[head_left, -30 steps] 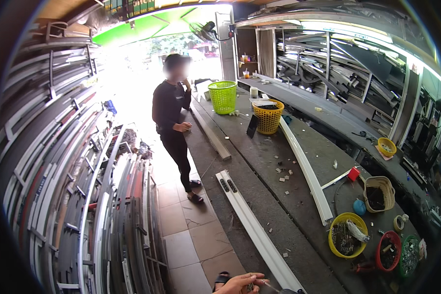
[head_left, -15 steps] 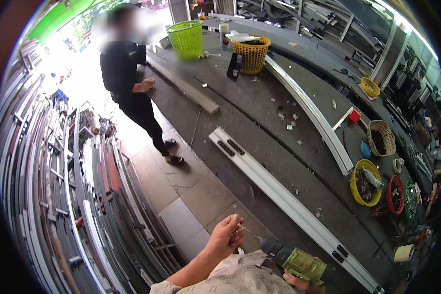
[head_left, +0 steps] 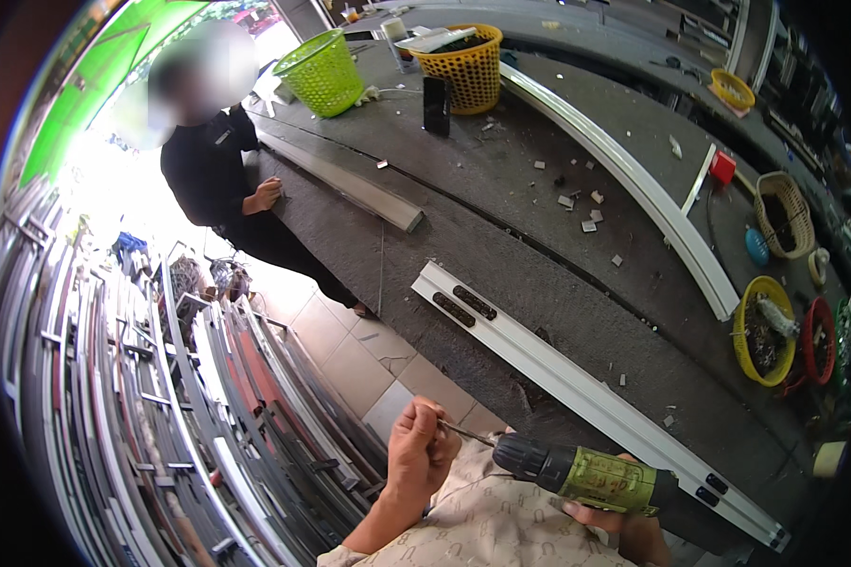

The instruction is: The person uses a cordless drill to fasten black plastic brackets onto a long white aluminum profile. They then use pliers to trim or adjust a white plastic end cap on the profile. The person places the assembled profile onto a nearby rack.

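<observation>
A green and black cordless drill (head_left: 603,482) lies across my front, its chuck pointing left. My right hand (head_left: 600,518) is closed around its grip, which is partly hidden. From the chuck a long thin bit (head_left: 468,434) reaches my left hand (head_left: 420,452). That hand's thumb and fingers pinch the bit's far end; whether a small part sits between them too is hidden. Beyond the drill, a white metal profile (head_left: 548,369) with dark slots near both ends lies along the dark workbench (head_left: 520,250).
Across the bench are a green basket (head_left: 320,77), a yellow basket (head_left: 463,77), a long white profile (head_left: 633,184), a grey bar (head_left: 350,184) and scattered offcuts. Small tubs (head_left: 764,331) line the right. Stacked metal profiles (head_left: 161,406) fill the left. Another person (head_left: 208,170) stands at the bench's far left.
My view has shifted, so the bench things sit elsewhere in it. The drill has turned more level, and its bit shows more clearly between chuck and left fingers. Both hands keep their holds.
</observation>
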`<action>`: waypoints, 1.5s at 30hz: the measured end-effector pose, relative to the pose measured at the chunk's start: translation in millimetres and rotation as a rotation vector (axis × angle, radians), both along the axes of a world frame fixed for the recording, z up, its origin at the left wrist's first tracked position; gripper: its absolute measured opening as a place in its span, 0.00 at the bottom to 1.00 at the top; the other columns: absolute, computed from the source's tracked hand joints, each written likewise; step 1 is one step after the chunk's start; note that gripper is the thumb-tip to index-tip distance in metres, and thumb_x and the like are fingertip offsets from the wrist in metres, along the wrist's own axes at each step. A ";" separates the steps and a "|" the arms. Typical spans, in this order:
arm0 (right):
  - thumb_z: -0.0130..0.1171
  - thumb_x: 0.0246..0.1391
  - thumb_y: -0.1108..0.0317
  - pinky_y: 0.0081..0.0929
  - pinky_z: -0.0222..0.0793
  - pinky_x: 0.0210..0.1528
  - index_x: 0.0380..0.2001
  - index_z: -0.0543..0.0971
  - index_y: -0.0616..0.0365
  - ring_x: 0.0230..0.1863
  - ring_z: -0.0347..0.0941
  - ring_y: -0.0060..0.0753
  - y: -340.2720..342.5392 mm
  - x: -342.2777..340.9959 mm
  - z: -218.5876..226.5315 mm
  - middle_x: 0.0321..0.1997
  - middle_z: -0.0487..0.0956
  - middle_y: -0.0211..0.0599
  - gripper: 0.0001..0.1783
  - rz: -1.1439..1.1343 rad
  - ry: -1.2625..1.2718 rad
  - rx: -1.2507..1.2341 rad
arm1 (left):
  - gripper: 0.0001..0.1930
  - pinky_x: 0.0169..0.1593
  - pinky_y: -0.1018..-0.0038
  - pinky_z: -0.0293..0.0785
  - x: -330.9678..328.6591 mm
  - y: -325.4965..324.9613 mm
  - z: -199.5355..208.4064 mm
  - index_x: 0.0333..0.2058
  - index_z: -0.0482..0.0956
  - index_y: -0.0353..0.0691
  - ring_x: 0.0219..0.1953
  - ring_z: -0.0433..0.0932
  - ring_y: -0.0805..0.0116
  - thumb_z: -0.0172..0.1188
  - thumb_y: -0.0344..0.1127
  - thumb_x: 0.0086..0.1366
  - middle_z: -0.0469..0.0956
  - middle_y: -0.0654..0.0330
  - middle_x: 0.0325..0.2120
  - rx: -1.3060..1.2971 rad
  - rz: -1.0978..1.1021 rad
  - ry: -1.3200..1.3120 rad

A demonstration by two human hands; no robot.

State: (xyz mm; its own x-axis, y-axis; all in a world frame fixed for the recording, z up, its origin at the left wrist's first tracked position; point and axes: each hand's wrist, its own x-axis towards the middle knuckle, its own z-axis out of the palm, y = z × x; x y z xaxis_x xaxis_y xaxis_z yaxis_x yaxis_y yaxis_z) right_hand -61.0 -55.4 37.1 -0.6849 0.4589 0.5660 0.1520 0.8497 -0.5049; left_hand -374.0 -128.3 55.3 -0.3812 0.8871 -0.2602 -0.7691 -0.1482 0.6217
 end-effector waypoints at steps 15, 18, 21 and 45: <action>0.70 0.48 0.70 0.38 0.76 0.48 0.48 0.81 0.62 0.37 0.80 0.30 -15.9 -11.4 13.4 0.34 0.83 0.31 0.22 -0.396 0.275 -1.369 | 0.17 0.24 0.81 0.58 -46.6 131.5 17.0 0.50 0.84 0.34 0.22 0.66 0.83 0.72 0.40 0.70 0.77 0.68 0.25 -0.184 -0.490 0.302; 0.68 0.48 0.75 0.34 0.76 0.40 0.53 0.78 0.72 0.33 0.79 0.31 -25.0 -30.6 26.6 0.32 0.81 0.36 0.27 -0.529 0.430 -1.433 | 0.08 0.27 0.83 0.64 -94.0 165.0 10.4 0.40 0.88 0.34 0.25 0.70 0.86 0.75 0.32 0.66 0.81 0.70 0.27 -0.301 -0.415 1.130; 0.67 0.48 0.76 0.32 0.74 0.38 0.56 0.76 0.74 0.33 0.78 0.32 -30.5 -49.0 42.7 0.33 0.81 0.40 0.30 -0.692 0.357 -1.444 | 0.08 0.26 0.77 0.71 -138.7 182.1 2.4 0.39 0.89 0.38 0.22 0.77 0.79 0.75 0.32 0.63 0.85 0.64 0.27 -0.231 -0.580 1.445; 0.76 0.40 0.69 0.31 0.82 0.32 0.40 0.87 0.58 0.31 0.87 0.37 33.9 -152.9 124.2 0.36 0.89 0.38 0.19 -0.552 -0.451 -0.665 | 0.08 0.22 0.68 0.72 -168.2 199.5 -43.1 0.41 0.86 0.46 0.20 0.78 0.66 0.68 0.38 0.66 0.74 0.65 0.22 0.413 -0.739 1.711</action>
